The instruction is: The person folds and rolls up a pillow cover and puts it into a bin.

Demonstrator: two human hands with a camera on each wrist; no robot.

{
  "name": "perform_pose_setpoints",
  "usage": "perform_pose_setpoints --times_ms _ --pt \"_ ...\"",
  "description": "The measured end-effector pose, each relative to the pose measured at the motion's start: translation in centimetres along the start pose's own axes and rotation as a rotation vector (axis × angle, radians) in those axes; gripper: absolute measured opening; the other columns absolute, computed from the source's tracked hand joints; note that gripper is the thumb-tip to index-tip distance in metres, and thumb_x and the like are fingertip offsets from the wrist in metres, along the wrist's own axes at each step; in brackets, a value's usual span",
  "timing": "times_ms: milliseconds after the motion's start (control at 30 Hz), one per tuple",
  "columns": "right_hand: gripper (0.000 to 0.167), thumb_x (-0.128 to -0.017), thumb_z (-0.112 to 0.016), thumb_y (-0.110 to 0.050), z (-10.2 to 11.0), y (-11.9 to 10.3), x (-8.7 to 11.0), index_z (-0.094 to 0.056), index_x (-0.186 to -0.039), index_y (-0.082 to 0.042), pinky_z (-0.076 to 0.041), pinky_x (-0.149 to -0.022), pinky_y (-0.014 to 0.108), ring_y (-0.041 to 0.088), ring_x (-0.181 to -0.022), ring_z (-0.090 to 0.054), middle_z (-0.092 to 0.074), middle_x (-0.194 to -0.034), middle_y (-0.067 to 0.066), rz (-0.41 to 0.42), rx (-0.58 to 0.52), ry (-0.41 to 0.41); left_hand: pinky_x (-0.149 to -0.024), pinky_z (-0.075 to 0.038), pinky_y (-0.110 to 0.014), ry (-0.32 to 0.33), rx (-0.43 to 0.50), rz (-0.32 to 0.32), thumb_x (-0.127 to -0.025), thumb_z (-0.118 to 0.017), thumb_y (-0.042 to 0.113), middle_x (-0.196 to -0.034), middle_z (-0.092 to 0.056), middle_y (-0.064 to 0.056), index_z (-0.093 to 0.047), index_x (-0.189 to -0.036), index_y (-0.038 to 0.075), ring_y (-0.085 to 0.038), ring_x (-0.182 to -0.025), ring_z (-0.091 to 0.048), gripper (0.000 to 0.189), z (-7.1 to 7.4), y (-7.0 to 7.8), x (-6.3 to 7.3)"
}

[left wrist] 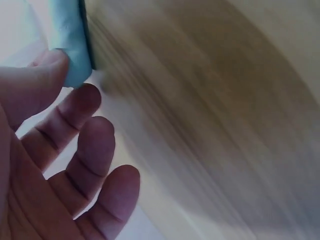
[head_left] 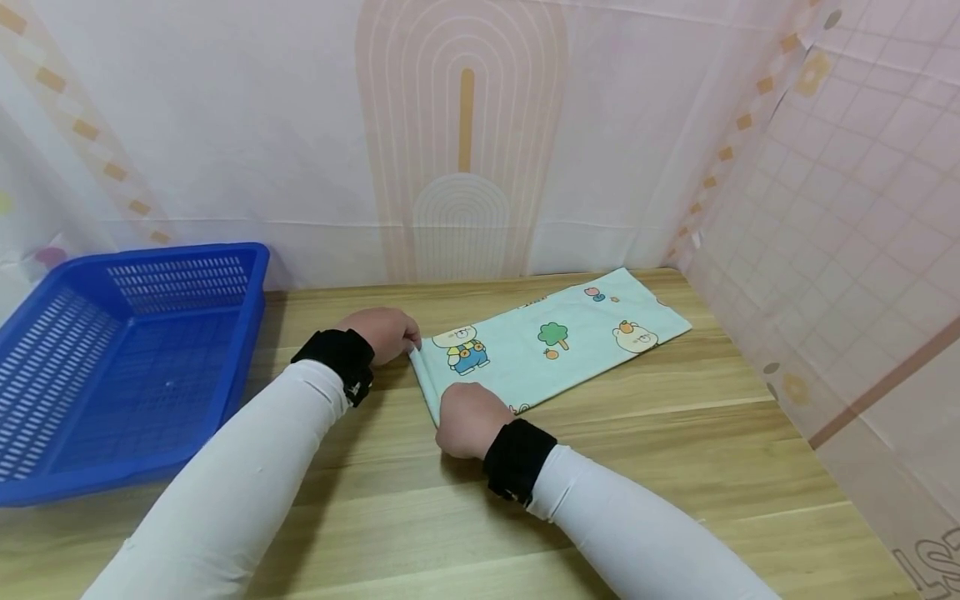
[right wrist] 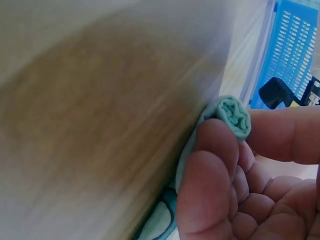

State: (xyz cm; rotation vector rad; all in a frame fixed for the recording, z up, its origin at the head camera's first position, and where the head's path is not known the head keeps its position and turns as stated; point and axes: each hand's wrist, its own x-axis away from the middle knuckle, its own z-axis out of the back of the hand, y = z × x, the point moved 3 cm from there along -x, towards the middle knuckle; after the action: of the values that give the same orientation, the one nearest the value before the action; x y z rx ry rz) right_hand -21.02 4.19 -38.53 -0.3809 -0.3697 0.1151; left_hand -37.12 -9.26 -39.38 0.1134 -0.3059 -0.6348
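Note:
A light green cloth (head_left: pixel 517 346) printed with bears, trees and fruit lies as a long folded strip, slanting to the far right. Its left end is rolled up into a small tight roll (right wrist: pixel 232 117), whose coiled layers show in the right wrist view. At the roll's far end, my left hand (head_left: pixel 382 333) pinches the cloth between thumb (left wrist: pixel 42 82) and index finger, the other fingers loosely bent. My right hand (head_left: pixel 472 421) grips the near end of the roll, thumb on one side and curled fingers on the other.
On the left of the wooden table (head_left: pixel 675 467) stands a blue plastic basket (head_left: pixel 255 333) with slotted sides. A pale patterned curtain (head_left: pixel 315 150) hangs behind the table, and another patterned sheet (head_left: pixel 862 250) covers the right side.

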Motion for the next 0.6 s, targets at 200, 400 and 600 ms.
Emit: perform_pose_setpoints --times_ms 200,400,600 --pt "0.009 -0.091 -0.068 -0.006 0.1 0.1 0.0 -0.060 -0.087 -0.009 -0.041 -0.052 0.027 0.017 -0.059 -0.051 -0.053 -0.069 0.000 0.017 -0.006 0.003 -0.074 -0.047 -0.032 -0.088 0.041 0.035 -0.105 -0.055 0.013 -0.079 -0.060 0.001 -0.069 -0.085 0.015 -0.018 -0.076 -0.056 0.024 0.4 0.6 -0.5" --pt "0.014 -0.092 -0.067 -0.007 0.1 0.2 0.1 -0.061 -0.080 -0.009 -0.040 -0.051 0.027 0.017 -0.057 -0.050 -0.050 -0.067 0.000 0.016 0.005 -0.011 -0.056 -0.036 -0.026 -0.134 0.096 0.060 -0.096 -0.052 0.009 -0.059 -0.041 0.005 -0.045 -0.063 0.018 -0.013 -0.056 -0.043 0.036 0.8 1.4 -0.5" --pt "0.032 -0.093 -0.066 -0.008 0.1 0.5 -0.1 -0.054 -0.064 -0.012 -0.037 -0.048 0.027 0.017 -0.052 -0.046 -0.046 -0.061 -0.001 -0.004 -0.002 -0.025 -0.052 -0.034 -0.025 -0.129 0.119 0.121 -0.092 -0.062 0.015 -0.055 -0.040 0.007 -0.047 -0.057 0.019 -0.012 -0.052 -0.041 0.038 0.8 1.7 -0.6"
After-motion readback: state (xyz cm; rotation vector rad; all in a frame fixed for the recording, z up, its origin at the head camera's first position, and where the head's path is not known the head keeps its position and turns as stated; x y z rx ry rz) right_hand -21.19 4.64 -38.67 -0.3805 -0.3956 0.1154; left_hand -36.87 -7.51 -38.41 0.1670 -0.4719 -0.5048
